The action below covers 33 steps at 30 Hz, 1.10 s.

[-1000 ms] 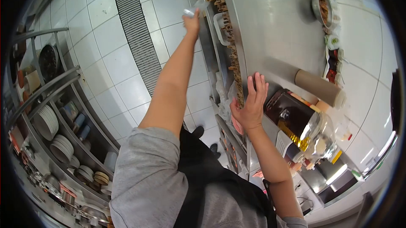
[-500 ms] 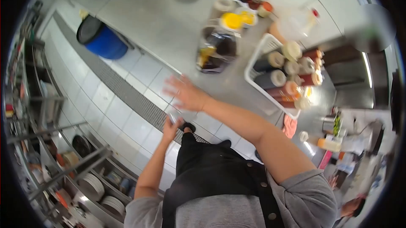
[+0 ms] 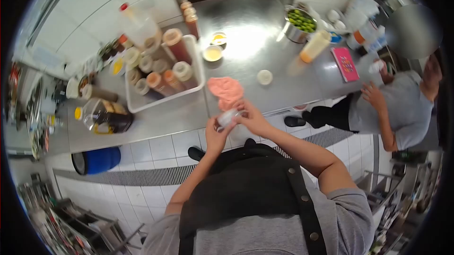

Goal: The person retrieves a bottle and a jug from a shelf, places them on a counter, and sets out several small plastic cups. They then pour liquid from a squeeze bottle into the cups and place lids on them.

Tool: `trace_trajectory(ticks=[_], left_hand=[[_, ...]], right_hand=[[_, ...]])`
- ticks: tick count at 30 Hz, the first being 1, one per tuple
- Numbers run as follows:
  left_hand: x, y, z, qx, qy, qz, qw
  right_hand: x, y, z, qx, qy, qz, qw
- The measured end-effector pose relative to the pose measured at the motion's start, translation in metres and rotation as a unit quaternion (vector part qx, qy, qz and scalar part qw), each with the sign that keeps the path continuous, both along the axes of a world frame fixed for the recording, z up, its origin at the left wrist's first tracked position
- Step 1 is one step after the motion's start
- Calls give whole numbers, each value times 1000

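Both my hands meet in front of my apron, just off the counter's near edge, around a small clear container (image 3: pixel 228 118) that looks whitish and blurred. My left hand (image 3: pixel 215 134) is wrapped about its left side. From the right, my right hand (image 3: pixel 253 120) has its fingers closed on its rim. Right behind my fingers a crumpled salmon-pink cloth (image 3: pixel 225 89) lies on the steel counter (image 3: pixel 250 87). Farther back on the counter is a round white lid (image 3: pixel 265 77).
A white basket (image 3: pixel 202 73) of sauce bottles stands left, beside a large yellow-capped jug (image 3: pixel 106 115). Behind are small bowls (image 3: pixel 213 53), a pot of green pieces (image 3: pixel 300 21), an orange-tipped bottle (image 3: pixel 315 46) and a pink booklet (image 3: pixel 345 64). A co-worker (image 3: pixel 390 103) stands right.
My view has swung to the right along the counter. My right hand, spread in the air before, has come to the container that my left hand was holding.
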<state>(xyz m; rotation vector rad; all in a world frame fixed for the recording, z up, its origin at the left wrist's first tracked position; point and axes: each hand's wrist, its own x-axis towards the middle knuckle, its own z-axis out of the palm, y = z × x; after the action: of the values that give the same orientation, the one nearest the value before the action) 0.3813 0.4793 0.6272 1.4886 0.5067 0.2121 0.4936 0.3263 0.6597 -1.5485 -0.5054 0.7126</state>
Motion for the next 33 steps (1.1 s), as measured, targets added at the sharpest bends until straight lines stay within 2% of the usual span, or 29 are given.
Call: trace_trajectory(ticks=[1, 2, 4, 6, 8, 9, 10, 14, 15, 17, 19, 20, 21, 22, 26, 32, 33], left_hand=[[27, -11, 12, -24, -41, -6, 999], [53, -20, 27, -49, -80, -12, 995], [100, -28, 44, -44, -83, -73, 993], [140, -33, 61, -44, -87, -128, 987], [170, -36, 72, 81, -55, -189, 977], [187, -37, 69, 80, -50, -196, 976], [206, -36, 62, 129, -72, -201, 968], [271, -22, 50, 271, -76, -229, 932], [290, -19, 45, 272, -82, -234, 930], [316, -15, 30, 351, -81, -252, 898], [334, -13, 22, 370, -86, -254, 889], [336, -13, 23, 390, -88, -254, 881], [338, -13, 24, 390, -85, -257, 880], [340, -13, 25, 390, -88, -277, 874], [348, -16, 26, 413, -112, -304, 851], [370, -26, 27, 381, -108, -290, 871], [376, -28, 26, 384, -107, -286, 872]], right_hand=[[14, -16, 0, 49, 117, -76, 989], [23, -28, 7, 52, 117, -93, 987], [41, -43, 23, 170, 205, -199, 943], [64, -56, 24, 186, 203, -240, 931], [87, -68, 18, 199, 206, -275, 918], [99, -69, 9, 178, 188, -288, 922], [110, -68, 2, 157, 171, -299, 926], [162, -51, -17, 185, 195, -335, 903], [176, -47, -27, 161, 164, -334, 914], [198, -43, -46, 134, 131, -337, 923], [212, -37, -58, -45, -19, -282, 958], [212, -33, -57, -45, -16, -284, 958], [212, -31, -57, -112, -156, -294, 936], [212, -29, -56, -175, -293, -295, 892], [218, -34, -50, -216, -257, -299, 893], [242, -54, -79, -238, -283, -286, 884], [246, -59, -83, -247, -317, -271, 875]])
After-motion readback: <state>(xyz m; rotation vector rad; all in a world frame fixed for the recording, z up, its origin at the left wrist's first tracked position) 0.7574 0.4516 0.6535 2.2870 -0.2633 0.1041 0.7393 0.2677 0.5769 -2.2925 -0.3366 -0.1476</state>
